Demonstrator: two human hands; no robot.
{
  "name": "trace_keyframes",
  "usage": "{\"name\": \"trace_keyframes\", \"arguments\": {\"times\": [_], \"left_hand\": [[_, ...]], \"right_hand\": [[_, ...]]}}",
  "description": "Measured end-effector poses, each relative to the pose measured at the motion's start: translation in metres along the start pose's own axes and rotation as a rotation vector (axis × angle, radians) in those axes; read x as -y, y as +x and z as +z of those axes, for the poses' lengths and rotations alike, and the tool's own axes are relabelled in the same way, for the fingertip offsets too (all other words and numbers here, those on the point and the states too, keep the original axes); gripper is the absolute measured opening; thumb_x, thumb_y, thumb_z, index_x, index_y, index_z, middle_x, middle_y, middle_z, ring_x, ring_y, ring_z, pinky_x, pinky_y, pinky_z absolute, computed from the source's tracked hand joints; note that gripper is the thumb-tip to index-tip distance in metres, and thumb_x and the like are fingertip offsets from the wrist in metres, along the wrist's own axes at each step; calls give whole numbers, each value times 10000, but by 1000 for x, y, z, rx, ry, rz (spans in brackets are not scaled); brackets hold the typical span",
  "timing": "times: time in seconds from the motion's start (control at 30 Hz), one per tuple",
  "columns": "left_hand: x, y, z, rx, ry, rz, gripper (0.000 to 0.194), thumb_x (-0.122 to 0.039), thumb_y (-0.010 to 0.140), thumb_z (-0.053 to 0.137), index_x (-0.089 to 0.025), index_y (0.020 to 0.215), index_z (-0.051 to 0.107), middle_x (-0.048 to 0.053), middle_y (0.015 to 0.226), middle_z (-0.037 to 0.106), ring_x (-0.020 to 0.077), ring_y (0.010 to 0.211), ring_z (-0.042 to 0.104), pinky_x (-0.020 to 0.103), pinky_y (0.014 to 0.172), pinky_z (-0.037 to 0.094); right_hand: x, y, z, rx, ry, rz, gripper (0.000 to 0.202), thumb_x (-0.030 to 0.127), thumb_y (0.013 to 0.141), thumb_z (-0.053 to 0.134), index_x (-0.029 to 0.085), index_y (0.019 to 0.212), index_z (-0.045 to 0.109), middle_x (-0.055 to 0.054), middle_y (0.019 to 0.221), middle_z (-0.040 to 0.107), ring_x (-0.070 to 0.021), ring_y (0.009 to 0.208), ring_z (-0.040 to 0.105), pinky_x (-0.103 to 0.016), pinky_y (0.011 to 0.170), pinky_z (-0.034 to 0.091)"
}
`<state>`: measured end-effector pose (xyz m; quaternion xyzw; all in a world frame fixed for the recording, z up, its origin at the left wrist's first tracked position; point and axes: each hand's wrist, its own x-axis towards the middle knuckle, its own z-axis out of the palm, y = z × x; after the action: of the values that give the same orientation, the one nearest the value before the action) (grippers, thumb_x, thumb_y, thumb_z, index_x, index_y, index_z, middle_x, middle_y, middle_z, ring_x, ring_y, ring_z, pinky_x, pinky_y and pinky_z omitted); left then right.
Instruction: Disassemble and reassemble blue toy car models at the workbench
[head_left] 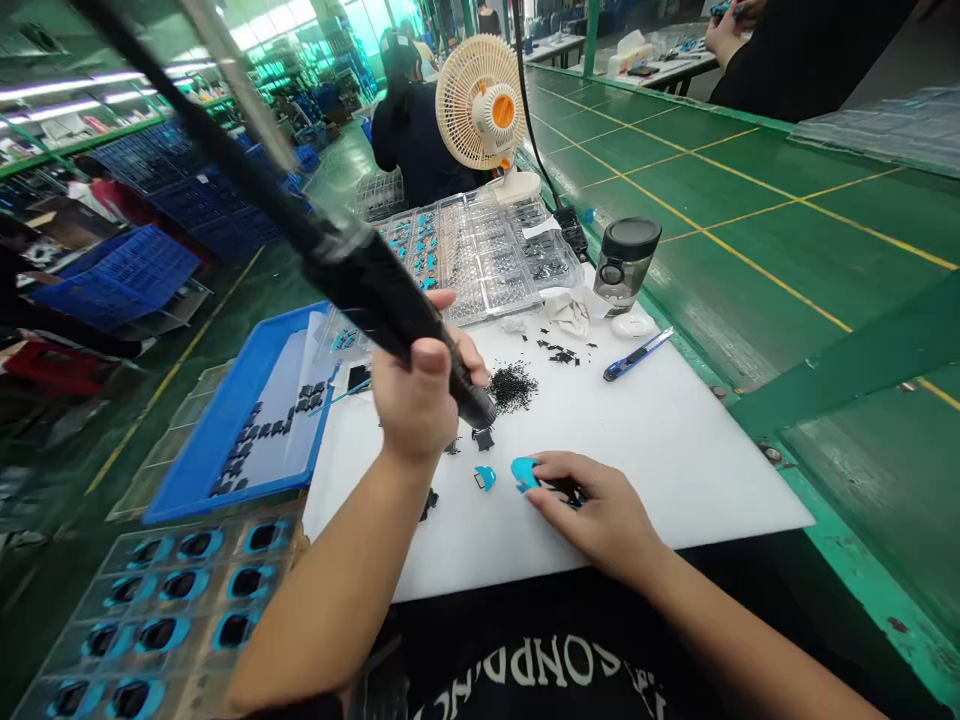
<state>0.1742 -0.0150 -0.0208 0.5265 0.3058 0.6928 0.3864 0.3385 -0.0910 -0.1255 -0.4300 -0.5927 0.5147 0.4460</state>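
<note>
Black tool point(379, 288), blue tray point(221, 415) holding black pieces point(310, 397)

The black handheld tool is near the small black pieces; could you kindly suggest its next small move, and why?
Probably ease the tip of the black handheld tool into the pile of small black pieces: the left hand holds it with its end angled down beside them, while the right hand holds a blue part nearby.

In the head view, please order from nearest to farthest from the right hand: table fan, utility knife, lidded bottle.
1. Utility knife: on the white board, ahead of the right hand.
2. Lidded bottle: beyond the knife.
3. Table fan: farther ahead, leftward.
</note>
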Motion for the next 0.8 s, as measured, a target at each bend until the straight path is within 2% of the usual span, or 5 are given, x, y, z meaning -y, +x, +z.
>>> {"name": "trace_keyframes", "arguments": {"times": [0.13,0.27,0.43,0.57,0.8], "left_hand": [[38,1,-9,18,47,-14,559,-620,748,687,-182,1074,569,-29,596,588,110,472,553,249,498,469],[56,-4,-15,-39,97,21,528,-561,759,710,-171,1080,556,-28,612,596,103,496,558,244,542,469],[63,-8,-19,-39,113,47,502,-535,781,700,-171,1085,537,-30,621,597,106,501,553,250,540,457],[63,-10,-19,-50,143,57,516,-550,765,709,-170,1069,538,-31,615,601,107,503,558,255,557,465],[48,-7,-12,-49,46,67,549,-602,735,709,-180,1053,561,-26,618,605,119,475,569,258,503,476]], "right_hand": [[-15,6,-6,266,-552,-370,113,266,898,588,217,888,689,-136,1030,690,-283,922,644,-455,819,542],[-28,4,0,293,-788,-528,178,260,945,513,181,954,672,-186,1144,654,-304,1021,628,-528,961,494],[-29,3,-1,268,-806,-526,210,351,931,564,170,951,670,-195,1186,653,-330,1054,633,-555,975,486],[-19,9,-7,200,-742,-479,270,443,914,582,189,935,673,-170,1176,664,-318,1018,640,-494,889,528],[-2,55,-5,158,-883,-321,144,263,892,633,162,990,663,-116,944,688,-274,875,632,-381,717,500]]}}
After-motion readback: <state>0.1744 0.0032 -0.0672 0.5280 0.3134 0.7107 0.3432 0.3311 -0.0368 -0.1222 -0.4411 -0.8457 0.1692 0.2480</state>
